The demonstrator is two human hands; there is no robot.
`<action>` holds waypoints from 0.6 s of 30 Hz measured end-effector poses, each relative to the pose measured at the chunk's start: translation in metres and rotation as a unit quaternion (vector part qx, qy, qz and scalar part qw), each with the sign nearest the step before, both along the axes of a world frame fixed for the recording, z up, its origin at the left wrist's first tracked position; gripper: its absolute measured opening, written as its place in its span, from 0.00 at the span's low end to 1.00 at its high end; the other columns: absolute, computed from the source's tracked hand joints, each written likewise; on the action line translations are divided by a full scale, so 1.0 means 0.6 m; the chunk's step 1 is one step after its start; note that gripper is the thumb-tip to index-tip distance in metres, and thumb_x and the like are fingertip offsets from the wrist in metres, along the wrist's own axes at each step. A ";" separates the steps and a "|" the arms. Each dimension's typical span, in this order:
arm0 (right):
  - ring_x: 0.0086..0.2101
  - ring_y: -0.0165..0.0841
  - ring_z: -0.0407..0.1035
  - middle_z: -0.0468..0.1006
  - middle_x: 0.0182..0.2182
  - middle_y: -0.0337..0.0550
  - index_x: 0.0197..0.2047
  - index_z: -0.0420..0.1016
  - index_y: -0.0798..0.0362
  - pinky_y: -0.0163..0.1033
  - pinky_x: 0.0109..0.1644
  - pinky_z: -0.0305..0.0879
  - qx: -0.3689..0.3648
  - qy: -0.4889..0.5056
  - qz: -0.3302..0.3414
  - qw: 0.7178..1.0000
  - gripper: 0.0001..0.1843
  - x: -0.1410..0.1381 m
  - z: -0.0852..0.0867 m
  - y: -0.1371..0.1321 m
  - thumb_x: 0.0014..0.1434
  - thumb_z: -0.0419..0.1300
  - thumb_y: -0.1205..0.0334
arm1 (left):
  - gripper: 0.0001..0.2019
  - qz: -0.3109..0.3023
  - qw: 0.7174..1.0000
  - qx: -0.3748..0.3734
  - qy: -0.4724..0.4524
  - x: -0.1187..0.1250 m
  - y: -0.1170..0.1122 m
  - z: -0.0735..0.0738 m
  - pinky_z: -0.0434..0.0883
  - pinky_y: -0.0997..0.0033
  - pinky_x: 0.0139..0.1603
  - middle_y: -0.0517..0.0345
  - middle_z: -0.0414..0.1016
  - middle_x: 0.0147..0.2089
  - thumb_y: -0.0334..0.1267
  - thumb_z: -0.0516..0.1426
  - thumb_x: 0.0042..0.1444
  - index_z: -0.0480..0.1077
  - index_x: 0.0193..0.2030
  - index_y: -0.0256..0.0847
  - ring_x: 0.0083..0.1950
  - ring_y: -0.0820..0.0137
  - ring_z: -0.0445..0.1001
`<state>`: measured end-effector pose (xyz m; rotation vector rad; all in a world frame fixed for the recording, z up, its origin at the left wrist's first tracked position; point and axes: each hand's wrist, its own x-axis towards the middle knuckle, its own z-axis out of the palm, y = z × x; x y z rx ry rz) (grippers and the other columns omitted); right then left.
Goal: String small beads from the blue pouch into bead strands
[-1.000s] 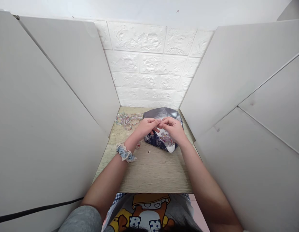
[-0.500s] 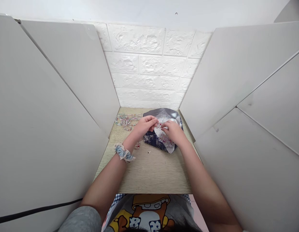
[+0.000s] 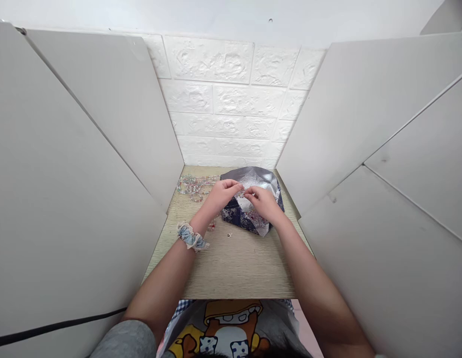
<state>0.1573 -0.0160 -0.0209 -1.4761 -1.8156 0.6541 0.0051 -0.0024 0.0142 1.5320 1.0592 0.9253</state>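
Bright, even, soft light, faint shadows, sharp centre, wide-angle stretching at the edges, no glare.

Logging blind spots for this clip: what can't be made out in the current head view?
- Whether the left hand and right hand hold anything: fingertips meet, item too small.
- Contents of the foil bag: mostly hidden behind both hands.
- Beaded strands beside the left hand: too small to count.
- Speck on the table: too small to identify.
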 end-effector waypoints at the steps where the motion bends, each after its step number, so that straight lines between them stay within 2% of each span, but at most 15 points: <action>1: 0.28 0.29 0.62 0.70 0.26 0.38 0.29 0.68 0.52 0.36 0.33 0.57 -0.011 0.073 -0.005 0.997 0.07 -0.001 0.004 0.000 0.52 0.52 0.60 | 0.12 -0.002 1.000 0.013 0.007 0.000 0.000 -0.002 0.51 0.78 0.19 0.65 0.57 0.17 0.44 0.54 0.46 0.68 0.27 0.36 0.18 0.82 0.50; 3: 0.25 0.27 0.62 0.69 0.25 0.36 0.30 0.68 0.52 0.34 0.32 0.59 -0.037 0.219 -0.008 0.975 0.09 -0.004 0.009 0.000 0.51 0.53 0.56 | 0.13 -0.009 0.999 0.034 0.016 0.001 0.001 -0.005 0.53 0.78 0.21 0.64 0.61 0.19 0.45 0.54 0.46 0.70 0.27 0.35 0.20 0.81 0.53; 5: 0.25 0.25 0.62 0.70 0.26 0.36 0.30 0.68 0.52 0.34 0.34 0.61 -0.064 0.345 0.005 0.936 0.10 -0.006 0.012 -0.001 0.49 0.55 0.55 | 0.14 -0.015 0.999 0.049 0.019 0.002 0.002 -0.008 0.55 0.78 0.23 0.62 0.65 0.22 0.46 0.54 0.46 0.70 0.27 0.35 0.22 0.80 0.56; 8: 0.27 0.24 0.65 0.72 0.28 0.36 0.30 0.68 0.52 0.35 0.38 0.63 -0.104 0.458 0.032 0.882 0.10 -0.007 0.013 -0.003 0.46 0.59 0.55 | 0.15 -0.013 0.997 0.070 0.021 0.003 0.002 -0.009 0.58 0.77 0.27 0.59 0.69 0.25 0.46 0.54 0.46 0.71 0.28 0.34 0.26 0.77 0.61; 12: 0.27 0.24 0.67 0.74 0.27 0.36 0.30 0.68 0.51 0.34 0.39 0.65 -0.122 0.511 0.048 0.850 0.10 -0.011 0.015 -0.005 0.45 0.61 0.57 | 0.16 -0.008 0.995 0.088 0.041 0.004 -0.002 -0.004 0.58 0.77 0.26 0.58 0.69 0.25 0.48 0.53 0.46 0.70 0.28 0.34 0.27 0.76 0.62; 18: 0.27 0.24 0.69 0.74 0.25 0.35 0.29 0.68 0.52 0.34 0.40 0.66 -0.124 0.528 0.044 0.839 0.10 -0.014 0.016 -0.005 0.44 0.62 0.58 | 0.15 -0.013 0.992 0.096 0.075 0.004 -0.009 0.001 0.53 0.78 0.23 0.60 0.65 0.22 0.47 0.52 0.47 0.70 0.27 0.34 0.23 0.79 0.57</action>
